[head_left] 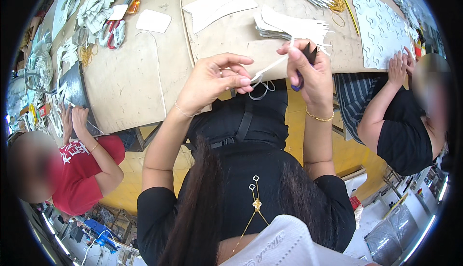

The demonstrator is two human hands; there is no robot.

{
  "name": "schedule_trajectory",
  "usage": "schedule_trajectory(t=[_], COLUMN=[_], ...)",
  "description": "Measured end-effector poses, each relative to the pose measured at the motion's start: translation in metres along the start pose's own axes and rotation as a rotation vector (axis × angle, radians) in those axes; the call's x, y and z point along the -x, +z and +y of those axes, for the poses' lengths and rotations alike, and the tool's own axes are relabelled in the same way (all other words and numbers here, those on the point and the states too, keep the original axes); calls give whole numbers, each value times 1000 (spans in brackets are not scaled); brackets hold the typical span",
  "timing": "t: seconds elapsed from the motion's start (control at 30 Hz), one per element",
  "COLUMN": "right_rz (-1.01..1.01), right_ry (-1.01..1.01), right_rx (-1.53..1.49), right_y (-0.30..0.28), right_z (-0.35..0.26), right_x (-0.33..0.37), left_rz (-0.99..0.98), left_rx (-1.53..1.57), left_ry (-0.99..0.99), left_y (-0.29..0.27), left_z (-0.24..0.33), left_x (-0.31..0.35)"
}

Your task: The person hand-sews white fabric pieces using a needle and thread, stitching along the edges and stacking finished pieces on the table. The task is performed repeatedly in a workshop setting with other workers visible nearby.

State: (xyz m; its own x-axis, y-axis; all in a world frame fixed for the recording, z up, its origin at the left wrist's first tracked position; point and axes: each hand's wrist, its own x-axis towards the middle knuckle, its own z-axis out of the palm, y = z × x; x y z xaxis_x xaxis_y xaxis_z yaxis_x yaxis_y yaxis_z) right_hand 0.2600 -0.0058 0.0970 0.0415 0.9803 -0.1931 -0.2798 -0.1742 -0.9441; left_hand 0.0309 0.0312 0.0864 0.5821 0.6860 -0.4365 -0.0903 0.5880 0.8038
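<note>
White and thin, a strip [272, 66] goes from the left hand [210, 81] to the right hand [311, 75], above the middle of the frame. I see the left hand pinching it between thumb and fingers, and a loopy bit hangs down below. The right hand nips the strip too — and it also grips small snips [308, 54], with dark tips pointing up, a little apart.

Watching from far off, I spot a pile of white pieces [292, 28] on the tan table [130, 77], near the top of the frame. A bunch of yellow bands [336, 4] and a yellow stick [349, 12] lie to its right. One orange bottle [134, 5] is at the upper left. At the left edge is a person in red [89, 174].
</note>
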Motion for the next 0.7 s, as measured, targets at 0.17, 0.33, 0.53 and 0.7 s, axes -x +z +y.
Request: schedule_trajectory(t=[0.17, 0.33, 0.53, 0.7], right_rz=[-83, 63, 485, 932], right_ry=[42, 12, 346, 381], right_rx=[-196, -564, -872, -982], right_y=[-4, -68, -158, -222], right_z=[13, 17, 108, 181], right_x=[6, 29, 136, 204], left_rz=[-3, 11, 256, 189], left_rx=[-121, -584, -1192, -1355], left_ry=[-66, -98, -42, -149], left_y=[-12, -51, -120, -134], left_z=[3, 11, 62, 99], left_x=[17, 55, 109, 120])
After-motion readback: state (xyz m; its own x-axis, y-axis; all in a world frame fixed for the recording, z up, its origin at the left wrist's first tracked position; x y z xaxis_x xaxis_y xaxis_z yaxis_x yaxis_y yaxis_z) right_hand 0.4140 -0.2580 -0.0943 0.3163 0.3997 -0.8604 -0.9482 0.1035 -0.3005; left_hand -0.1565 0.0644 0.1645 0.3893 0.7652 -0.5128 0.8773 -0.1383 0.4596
